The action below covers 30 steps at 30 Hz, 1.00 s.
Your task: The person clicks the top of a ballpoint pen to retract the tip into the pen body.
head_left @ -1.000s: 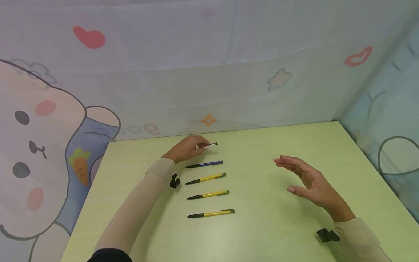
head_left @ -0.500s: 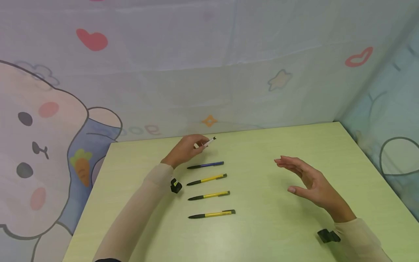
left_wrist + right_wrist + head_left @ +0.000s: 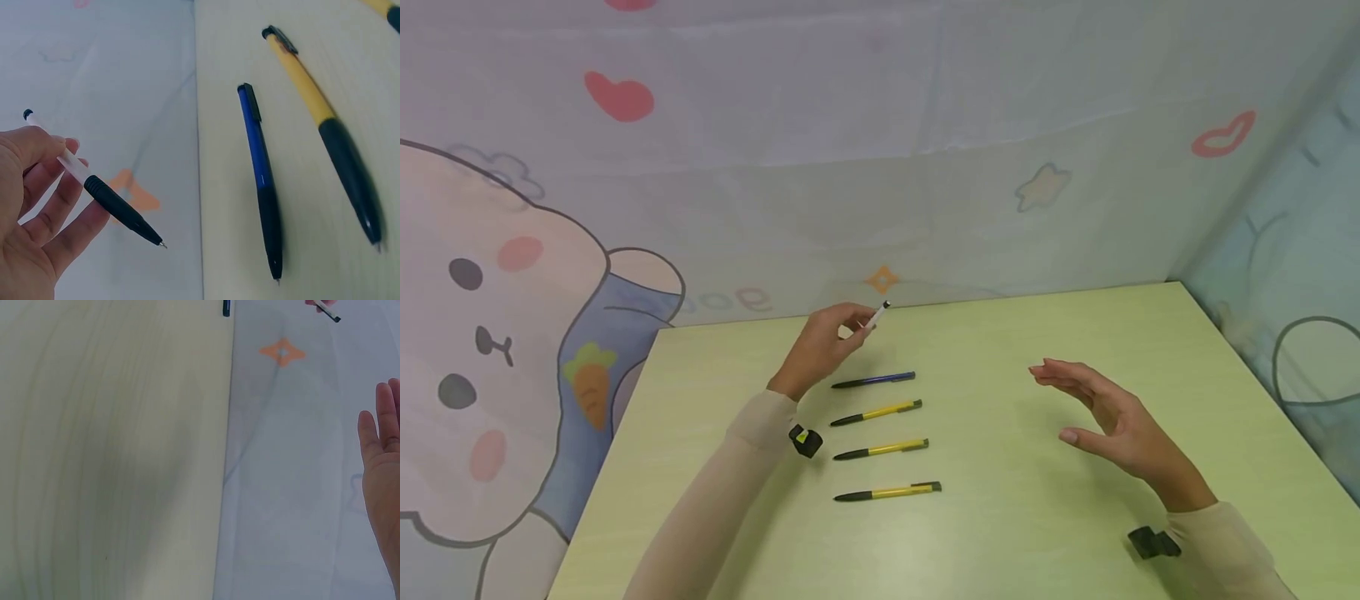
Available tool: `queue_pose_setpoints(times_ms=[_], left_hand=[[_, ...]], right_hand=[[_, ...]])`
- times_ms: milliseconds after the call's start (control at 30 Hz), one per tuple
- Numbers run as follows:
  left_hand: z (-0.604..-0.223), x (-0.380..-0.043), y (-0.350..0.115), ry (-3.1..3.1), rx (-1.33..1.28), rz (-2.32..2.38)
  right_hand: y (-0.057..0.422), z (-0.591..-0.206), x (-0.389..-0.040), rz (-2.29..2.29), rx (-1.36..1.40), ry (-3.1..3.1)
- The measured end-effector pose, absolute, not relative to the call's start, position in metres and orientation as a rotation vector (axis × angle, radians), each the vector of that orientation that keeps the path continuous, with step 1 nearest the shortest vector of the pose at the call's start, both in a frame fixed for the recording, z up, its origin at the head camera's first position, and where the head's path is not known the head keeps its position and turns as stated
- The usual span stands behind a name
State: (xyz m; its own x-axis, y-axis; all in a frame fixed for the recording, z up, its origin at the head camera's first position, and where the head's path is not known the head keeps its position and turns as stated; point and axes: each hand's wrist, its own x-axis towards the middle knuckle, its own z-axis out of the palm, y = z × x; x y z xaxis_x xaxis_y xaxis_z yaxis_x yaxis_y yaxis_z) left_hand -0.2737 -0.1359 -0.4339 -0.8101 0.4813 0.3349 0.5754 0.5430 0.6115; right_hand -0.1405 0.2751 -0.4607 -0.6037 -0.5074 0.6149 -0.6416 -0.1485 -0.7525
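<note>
The left hand (image 3: 822,343) is pinching a white pen (image 3: 97,185) between thumb and fingertips, and is holding it raised near the back edge of the worktop (image 3: 985,533). In the head view the pen's capped end is pointing towards 1 o'clock; in the left wrist view its black grip and metal tip are pointing towards 4 o'clock. A blue pen (image 3: 260,178) is lying on the worktop at roughly 4 to 5 o'clock of the left hand. Below it, at 6 o'clock, three yellow pens (image 3: 882,451) are lying in a column, well spaced, each apart from the next, with all dark tips on the worktop facing about 9 o'clock. The right hand (image 3: 1108,408) is hovering over the worktop at 3 o'clock of the blue pen, its fingers extending and its thumb standing apart from them. Pale sleeves (image 3: 722,492) are covering both forearms, and a black fitting (image 3: 806,442) is sitting at the left wrist. A printed cloth (image 3: 820,208) is hanging behind the worktop, showing an orange star (image 3: 882,279) at 12 o'clock of the white pen.
</note>
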Motion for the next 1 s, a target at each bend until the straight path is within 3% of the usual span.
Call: queue_pose_setpoints(times_ms=[1000], left_hand=[[-0.413, -0.209, -0.131, -2.444, -0.685, -1.617]], right_hand=[[0.262, -0.457, -0.146, 1.696, 1.329, -2.051]])
